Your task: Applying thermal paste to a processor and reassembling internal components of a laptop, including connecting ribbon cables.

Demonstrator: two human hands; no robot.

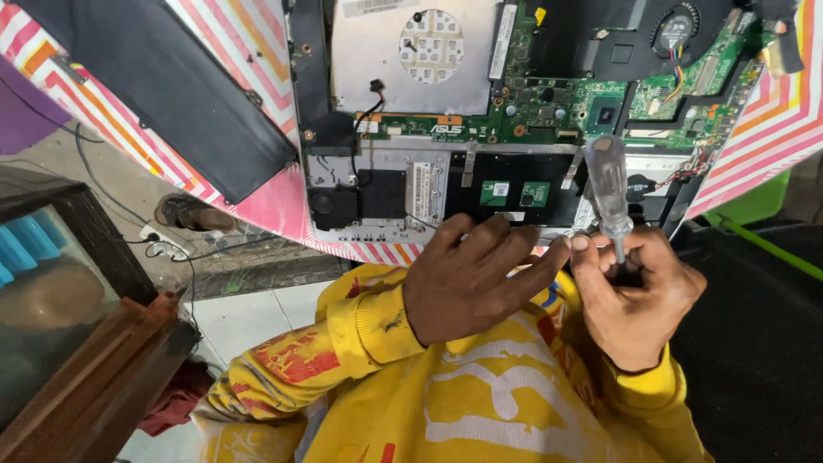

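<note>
An opened laptop (pixel 403 184) lies on a pink, white and orange striped cloth (pixel 776 129). Its green circuit board (pixel 549 103), a fan (pixel 677 26) and a silver plate (pixel 411 81) are exposed. My right hand (pixel 639 300) grips a screwdriver (pixel 609 184) by its metal shaft, with the clear handle pointing away from me over the laptop's near right corner. My left hand (pixel 471 279) rests with spread fingers on the laptop's near edge. Its forefinger reaches across to my right thumb. Yellow sleeves cover both arms.
A black flat panel (pixel 163 94) lies on the cloth to the left of the laptop. Below on the floor are a white power strip with cables (pixel 163 240), a wooden frame (pixel 94 377) and a glass-fronted case (pixel 43 266). A green bar (pixel 763 244) and a dark surface (pixel 763 343) are at right.
</note>
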